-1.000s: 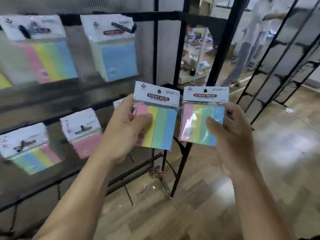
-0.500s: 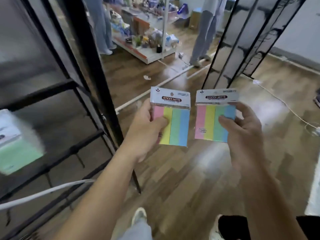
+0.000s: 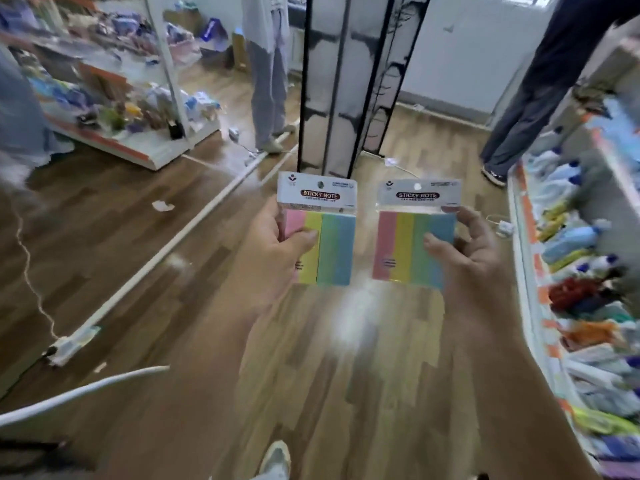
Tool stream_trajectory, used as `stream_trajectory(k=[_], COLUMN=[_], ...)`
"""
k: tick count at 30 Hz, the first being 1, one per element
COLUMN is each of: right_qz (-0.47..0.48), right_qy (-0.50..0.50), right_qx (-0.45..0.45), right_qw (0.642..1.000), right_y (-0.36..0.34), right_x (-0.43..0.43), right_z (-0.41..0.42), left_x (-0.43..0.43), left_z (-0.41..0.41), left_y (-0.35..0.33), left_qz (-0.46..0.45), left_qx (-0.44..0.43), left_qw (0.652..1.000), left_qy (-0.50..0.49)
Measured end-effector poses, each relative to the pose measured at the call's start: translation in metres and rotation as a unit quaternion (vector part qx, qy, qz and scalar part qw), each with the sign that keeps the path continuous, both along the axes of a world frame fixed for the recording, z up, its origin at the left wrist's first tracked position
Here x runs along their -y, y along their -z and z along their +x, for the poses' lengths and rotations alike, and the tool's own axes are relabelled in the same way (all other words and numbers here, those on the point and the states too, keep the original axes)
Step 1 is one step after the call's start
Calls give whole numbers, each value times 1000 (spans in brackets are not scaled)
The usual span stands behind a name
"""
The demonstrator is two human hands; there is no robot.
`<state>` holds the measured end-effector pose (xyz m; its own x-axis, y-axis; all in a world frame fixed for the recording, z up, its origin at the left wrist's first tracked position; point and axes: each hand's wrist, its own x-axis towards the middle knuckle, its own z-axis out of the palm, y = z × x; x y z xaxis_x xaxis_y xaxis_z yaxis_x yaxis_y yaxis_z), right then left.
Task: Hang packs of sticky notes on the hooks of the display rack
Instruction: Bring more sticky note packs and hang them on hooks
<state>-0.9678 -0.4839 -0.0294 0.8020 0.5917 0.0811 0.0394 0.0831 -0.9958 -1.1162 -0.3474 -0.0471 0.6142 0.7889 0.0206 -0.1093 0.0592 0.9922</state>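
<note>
**Operator:** Where are the task items?

**Checker:** We hold both at mid-frame, above the wooden floor (image 3: 138,258). The left grip (image 3: 273,244) is closed around the left pack (image 3: 329,244), with the thumb across the pink and yellow strips and the fingers hidden behind. The right grip (image 3: 474,258) pinches the right pack (image 3: 405,240) at its right edge, with the thumb on the blue strip. The packs are upright, side by side and not touching.

**Operator:** What text can we read?

**Checker:** Each white header card carries "STICKY NOTE" in a dark oval badge. The smaller print around it is too fine to read. A hang hole sits above each badge.

**Operator:** What can fail from here?

**Checker:** We see no hooks. The black rack frame (image 3: 341,81) at upper centre shows only bars. We judge three risks:

1. Both grips are occupied, so neither can steady a hook. The hole may miss the hook tip and the card may tear.
2. The film wrap looks glossy, so a pack may slip from a thumb hold and drop.
3. A white cable (image 3: 27,265) crosses the floor at the left of the frame, and two people stand at upper centre and upper right. If we walk while watching the packs, we may trip or collide.
</note>
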Motion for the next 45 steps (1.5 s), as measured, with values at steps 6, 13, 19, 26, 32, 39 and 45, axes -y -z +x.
stream_trajectory(k=[6, 13, 19, 26, 32, 39, 45], right_qz=[21, 44, 69, 81, 63, 41, 50], right_qy=[79, 116, 111, 76, 69, 81, 53], right_qx=[-29, -36, -40, -10, 16, 45, 84], right_qw=[996, 992, 991, 994, 995, 995, 994], right_y=[9, 28, 12, -9, 1, -19, -32], right_x=[-42, -97, -156, -243, -328, -427, -507], right_z=[99, 246, 404, 559, 693, 855, 987], left_x=[-69, -138, -200, -281, -364, -466, -535], left_z=[116, 282, 425, 571, 702, 864, 987], left_y=[-2, 11, -10, -26, -14, -35, -54], left_qz=[-31, -43, -39, -22, -14, -18, 32], left_qx=[-21, -22, 3, 16, 41, 60, 45], left_qw=[995, 989, 991, 997, 998, 998, 998], left_qy=[88, 140, 130, 71, 37, 32, 17])
